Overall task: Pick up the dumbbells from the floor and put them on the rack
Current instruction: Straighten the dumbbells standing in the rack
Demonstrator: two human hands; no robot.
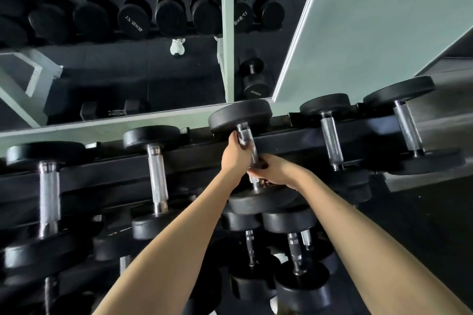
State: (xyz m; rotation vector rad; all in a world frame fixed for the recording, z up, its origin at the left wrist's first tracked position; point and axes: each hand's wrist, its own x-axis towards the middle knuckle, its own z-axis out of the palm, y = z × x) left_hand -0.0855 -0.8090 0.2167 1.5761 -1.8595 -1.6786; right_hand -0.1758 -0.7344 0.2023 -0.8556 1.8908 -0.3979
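Left hand (234, 155) and right hand (275, 172) both grip the chrome handle of a black dumbbell (240, 114), held across the top tier of the rack (197, 152) between other racked dumbbells (157, 176).

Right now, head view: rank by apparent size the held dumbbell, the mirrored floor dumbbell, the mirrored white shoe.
1. held dumbbell
2. mirrored floor dumbbell
3. mirrored white shoe
Nearness inflates the held one; true sizes unsure.

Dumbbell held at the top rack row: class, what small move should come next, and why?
Probably lower the dumbbell onto the rack rails: the left hand and right hand both grip its handle, and it is in the gap between racked neighbours.
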